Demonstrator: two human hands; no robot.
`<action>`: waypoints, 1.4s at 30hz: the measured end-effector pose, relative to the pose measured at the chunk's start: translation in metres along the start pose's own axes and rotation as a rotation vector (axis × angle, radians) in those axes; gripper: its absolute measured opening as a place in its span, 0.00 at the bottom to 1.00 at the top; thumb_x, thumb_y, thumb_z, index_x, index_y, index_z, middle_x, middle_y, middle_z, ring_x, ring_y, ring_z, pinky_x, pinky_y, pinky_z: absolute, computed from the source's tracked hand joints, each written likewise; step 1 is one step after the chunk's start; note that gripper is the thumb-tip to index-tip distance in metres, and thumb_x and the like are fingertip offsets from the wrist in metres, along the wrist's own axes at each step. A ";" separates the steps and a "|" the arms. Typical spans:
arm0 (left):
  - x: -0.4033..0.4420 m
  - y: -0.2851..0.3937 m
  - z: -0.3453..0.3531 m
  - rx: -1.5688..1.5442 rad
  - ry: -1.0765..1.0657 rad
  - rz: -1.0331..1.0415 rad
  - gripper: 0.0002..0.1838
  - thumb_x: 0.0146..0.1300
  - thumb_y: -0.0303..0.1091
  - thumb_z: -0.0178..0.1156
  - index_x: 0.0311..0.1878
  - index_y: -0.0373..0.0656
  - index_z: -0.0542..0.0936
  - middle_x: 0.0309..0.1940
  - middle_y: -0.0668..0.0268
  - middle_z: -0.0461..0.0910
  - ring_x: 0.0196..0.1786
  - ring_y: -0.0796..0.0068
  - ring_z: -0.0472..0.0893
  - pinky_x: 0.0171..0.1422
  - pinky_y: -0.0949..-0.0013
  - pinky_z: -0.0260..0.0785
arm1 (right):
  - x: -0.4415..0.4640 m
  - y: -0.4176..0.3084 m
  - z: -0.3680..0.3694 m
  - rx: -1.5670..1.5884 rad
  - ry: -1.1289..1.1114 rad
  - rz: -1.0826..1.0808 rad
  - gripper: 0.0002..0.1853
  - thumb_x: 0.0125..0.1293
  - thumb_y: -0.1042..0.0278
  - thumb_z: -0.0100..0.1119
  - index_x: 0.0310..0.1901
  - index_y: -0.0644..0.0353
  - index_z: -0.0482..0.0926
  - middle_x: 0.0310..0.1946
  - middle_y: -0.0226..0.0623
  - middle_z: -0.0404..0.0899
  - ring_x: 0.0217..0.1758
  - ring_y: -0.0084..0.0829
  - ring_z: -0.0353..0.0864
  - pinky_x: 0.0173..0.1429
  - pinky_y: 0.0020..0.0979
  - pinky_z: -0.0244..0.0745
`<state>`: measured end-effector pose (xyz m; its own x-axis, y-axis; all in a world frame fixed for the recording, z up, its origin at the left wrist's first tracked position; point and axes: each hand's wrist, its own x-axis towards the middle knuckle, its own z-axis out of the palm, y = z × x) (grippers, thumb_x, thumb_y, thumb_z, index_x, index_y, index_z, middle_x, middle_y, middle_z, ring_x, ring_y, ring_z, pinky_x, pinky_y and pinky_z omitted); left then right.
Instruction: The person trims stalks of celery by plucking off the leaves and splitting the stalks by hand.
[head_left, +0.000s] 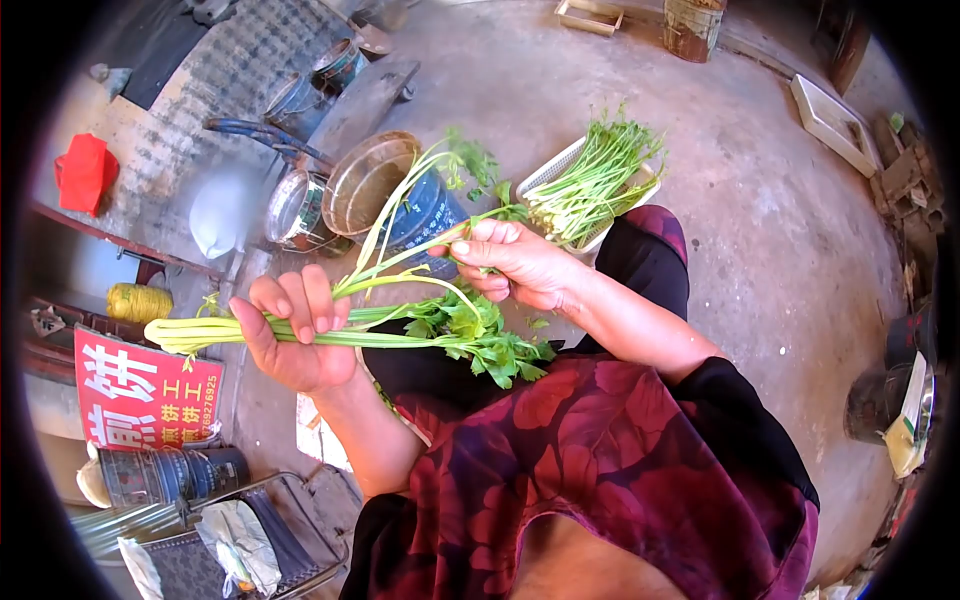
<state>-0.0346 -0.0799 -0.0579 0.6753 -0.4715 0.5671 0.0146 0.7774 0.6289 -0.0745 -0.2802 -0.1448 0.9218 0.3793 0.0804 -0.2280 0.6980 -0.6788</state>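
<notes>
A bunch of leafy celery stalks (200,332) lies across my left hand (300,335), whose fingers are wrapped round it, pale root ends to the left and leaves to the right over my lap. My right hand (515,265) pinches a thin green stem between thumb and fingers, just right of the bunch. Some loose stalks fan upward between the two hands, in front of a blue bucket (428,215). Beyond my right hand, a white basket (548,172) holds a heap of thin green stalks (597,180).
A brown-rimmed container (345,185) and a metal pot (295,207) stand beside the blue bucket. A red sign (150,385) is at the left, with a dark bucket (165,475) below it. At the upper right, a white tray (835,125) rests on the floor.
</notes>
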 end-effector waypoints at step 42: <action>0.011 -0.008 0.011 0.213 0.230 0.098 0.22 0.66 0.47 0.40 0.24 0.41 0.72 0.12 0.70 0.59 0.22 0.77 0.59 0.23 0.76 0.52 | -0.026 -0.011 -0.010 -0.557 0.107 -0.263 0.04 0.60 0.73 0.49 0.31 0.60 0.74 0.25 0.26 0.74 0.23 0.11 0.65 0.26 0.16 0.62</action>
<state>-0.0357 -0.0959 -0.0514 0.8152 -0.2736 0.5105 -0.1968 0.6982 0.6884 -0.0924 -0.3037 -0.1467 0.9577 0.1545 0.2426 0.1821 0.3274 -0.9272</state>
